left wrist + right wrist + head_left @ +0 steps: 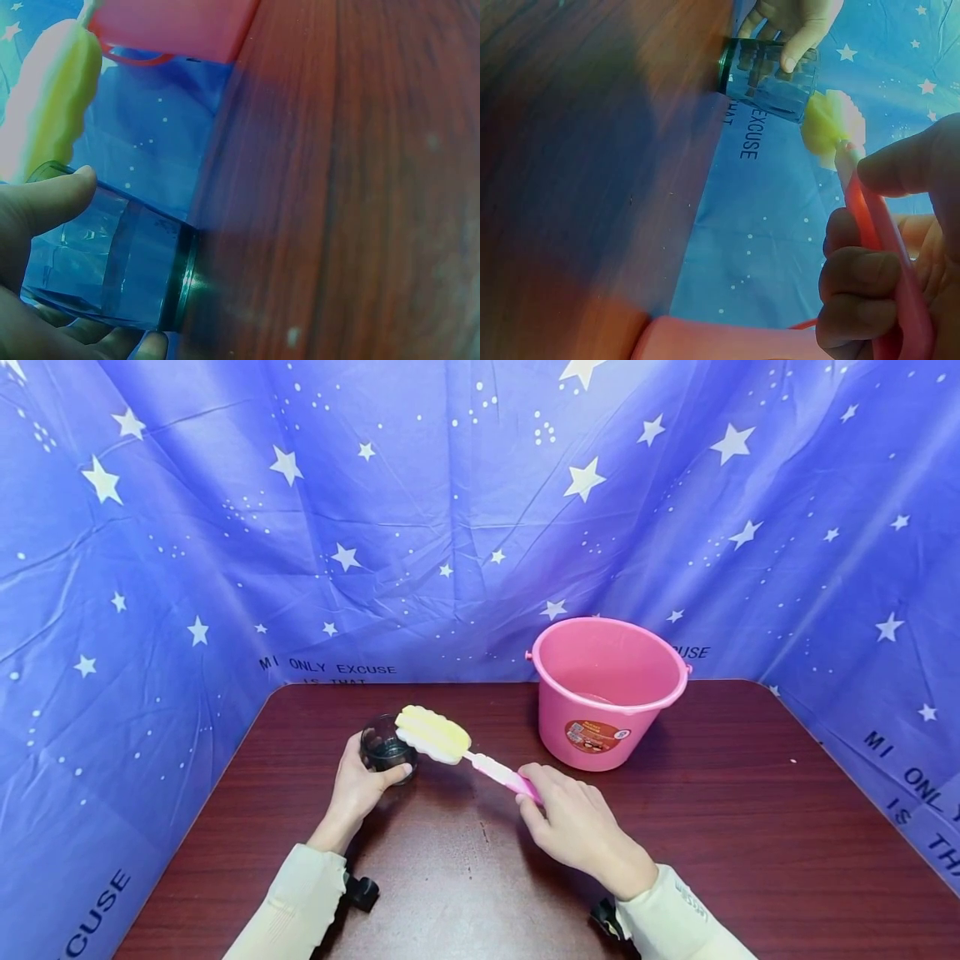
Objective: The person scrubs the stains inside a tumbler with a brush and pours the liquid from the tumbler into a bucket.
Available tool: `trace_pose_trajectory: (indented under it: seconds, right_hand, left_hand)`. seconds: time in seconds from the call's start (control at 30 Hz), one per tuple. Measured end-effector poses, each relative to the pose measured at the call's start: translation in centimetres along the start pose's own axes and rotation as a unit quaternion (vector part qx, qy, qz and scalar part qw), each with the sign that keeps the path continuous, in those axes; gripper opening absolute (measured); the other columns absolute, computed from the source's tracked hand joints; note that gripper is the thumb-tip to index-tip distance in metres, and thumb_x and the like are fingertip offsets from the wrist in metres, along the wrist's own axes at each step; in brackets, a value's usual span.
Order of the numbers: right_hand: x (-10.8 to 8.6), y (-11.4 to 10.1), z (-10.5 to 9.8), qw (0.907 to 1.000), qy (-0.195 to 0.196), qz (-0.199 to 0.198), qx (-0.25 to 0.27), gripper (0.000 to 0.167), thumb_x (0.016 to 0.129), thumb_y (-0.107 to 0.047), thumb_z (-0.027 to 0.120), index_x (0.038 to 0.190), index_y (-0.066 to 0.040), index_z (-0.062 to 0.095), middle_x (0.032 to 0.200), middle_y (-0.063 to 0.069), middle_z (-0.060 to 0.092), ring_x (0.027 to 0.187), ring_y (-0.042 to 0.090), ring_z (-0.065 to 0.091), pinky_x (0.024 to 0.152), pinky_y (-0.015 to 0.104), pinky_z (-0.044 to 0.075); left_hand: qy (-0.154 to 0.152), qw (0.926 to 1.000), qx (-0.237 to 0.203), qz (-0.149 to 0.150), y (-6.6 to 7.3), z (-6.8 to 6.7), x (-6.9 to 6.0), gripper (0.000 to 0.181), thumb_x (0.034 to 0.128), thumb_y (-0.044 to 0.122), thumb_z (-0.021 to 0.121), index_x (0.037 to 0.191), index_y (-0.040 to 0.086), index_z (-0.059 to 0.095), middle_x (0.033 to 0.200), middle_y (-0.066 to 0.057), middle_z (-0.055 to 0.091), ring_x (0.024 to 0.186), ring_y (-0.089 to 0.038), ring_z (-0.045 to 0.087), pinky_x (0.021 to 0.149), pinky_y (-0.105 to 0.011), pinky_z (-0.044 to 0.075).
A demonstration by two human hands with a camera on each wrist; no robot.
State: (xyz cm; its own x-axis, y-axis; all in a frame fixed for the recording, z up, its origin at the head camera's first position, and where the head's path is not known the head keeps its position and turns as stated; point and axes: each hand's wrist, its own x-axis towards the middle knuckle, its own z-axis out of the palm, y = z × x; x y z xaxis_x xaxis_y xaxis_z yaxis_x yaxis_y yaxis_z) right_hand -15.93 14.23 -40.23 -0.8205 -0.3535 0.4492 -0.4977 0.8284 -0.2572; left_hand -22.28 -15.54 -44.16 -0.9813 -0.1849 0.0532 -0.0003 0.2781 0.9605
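A dark see-through glass cup (386, 747) stands upright at the left of the table, and my left hand (363, 785) grips its side. In the left wrist view the thumb lies along the cup (112, 255) near its rim, with fingertips showing on the far side. My right hand (577, 822) holds the pink handle (506, 774) of a sponge cup brush. The brush's yellow and white sponge head (432, 735) is at the cup's rim, outside the opening. In the right wrist view the fingers curl round the handle (877, 232), thumb on top.
A pink bucket (592, 735) with a round orange label stands at the back right of the dark red wooden table (720, 827). Blue cloth (450, 527) with white stars hangs behind and at both sides. Small wet-looking spots mark the tabletop near the middle.
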Motion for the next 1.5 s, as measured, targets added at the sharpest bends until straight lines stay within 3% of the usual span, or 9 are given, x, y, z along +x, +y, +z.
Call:
trace_pose_trajectory:
  seconds: [0.23,0.8,1.13,1.5]
  right_hand:
    - [0.1,-0.2,0.0,1.0000,-0.003,-0.004,-0.004,0.018,0.086,-0.028,0.066,0.102,-0.022,0.060,0.073,-0.014,0.046,0.061,0.006,0.045,0.048,0.027,0.038]
    - [0.1,-0.1,0.1,0.9995,0.001,-0.021,-0.023,0.022,0.088,-0.025,0.066,0.110,-0.023,0.061,0.076,-0.012,0.047,0.059,0.011,0.048,0.046,0.028,0.038]
    - [0.7,0.0,-0.1,0.9995,0.011,-0.012,-0.025,0.017,0.087,-0.024,0.065,0.103,-0.021,0.061,0.072,-0.011,0.043,0.056,0.012,0.046,0.044,0.027,0.034]
    - [1.7,0.3,-0.5,0.9983,0.023,-0.038,-0.038,0.012,0.090,-0.029,0.064,0.096,-0.020,0.059,0.070,-0.010,0.043,0.055,0.011,0.043,0.044,0.026,0.033]
  left_hand:
    - [0.000,1.0000,0.002,-0.003,0.0,0.0,0.0,0.090,0.0677,0.006,0.083,0.142,0.002,0.032,0.138,-0.019,0.044,0.127,-0.030,0.043,0.103,-0.044,0.036]
    - [-0.005,0.9998,0.018,0.000,0.0,-0.2,0.1,0.089,0.0693,0.008,0.083,0.142,0.002,0.032,0.140,-0.019,0.042,0.128,-0.031,0.042,0.103,-0.046,0.037]
    - [-0.010,0.9999,-0.010,0.007,0.0,-0.1,0.1,0.087,0.0688,0.006,0.083,0.140,-0.001,0.034,0.140,-0.021,0.042,0.128,-0.034,0.043,0.104,-0.046,0.036]
    - [-0.001,1.0000,0.009,0.002,-0.1,-0.1,0.1,0.090,0.0675,0.007,0.084,0.141,0.001,0.033,0.138,-0.019,0.044,0.127,-0.031,0.043,0.103,-0.046,0.037]
